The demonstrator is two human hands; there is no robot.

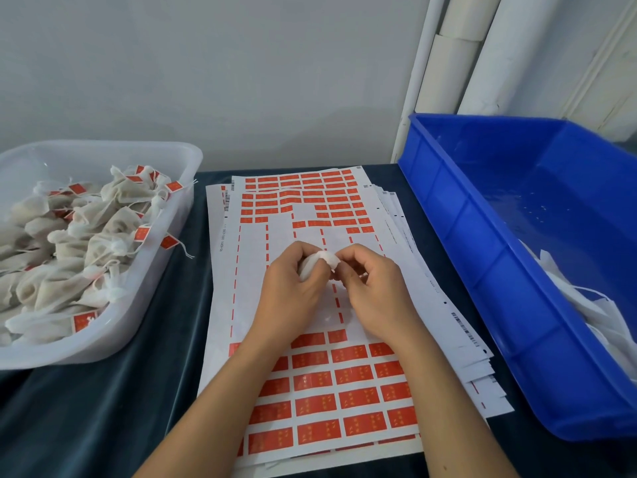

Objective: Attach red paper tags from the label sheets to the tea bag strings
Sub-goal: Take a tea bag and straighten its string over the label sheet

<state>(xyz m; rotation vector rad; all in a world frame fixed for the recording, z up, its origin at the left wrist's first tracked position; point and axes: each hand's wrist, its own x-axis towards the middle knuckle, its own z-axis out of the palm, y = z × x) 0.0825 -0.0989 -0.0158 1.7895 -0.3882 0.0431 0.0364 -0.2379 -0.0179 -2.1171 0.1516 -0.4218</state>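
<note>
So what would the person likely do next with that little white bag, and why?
Probably reach to the label sheet and peel off a red tag. Both the left hand and right hand hold a white tea bag with no red tag showing, while the bags in the clear tub carry tags.

A dark teal cloth with a soft, matt nap covers the surface point(103, 401). White matt paper label sheets point(424, 298) carry glossy red rectangular tags point(315, 405). A translucent, frosted plastic tub point(162, 277) holds off-white tea bags of rough woven fabric point(107, 232). A glossy, smooth blue plastic crate point(482, 257) holds thin white paper scraps point(582, 305).
</note>
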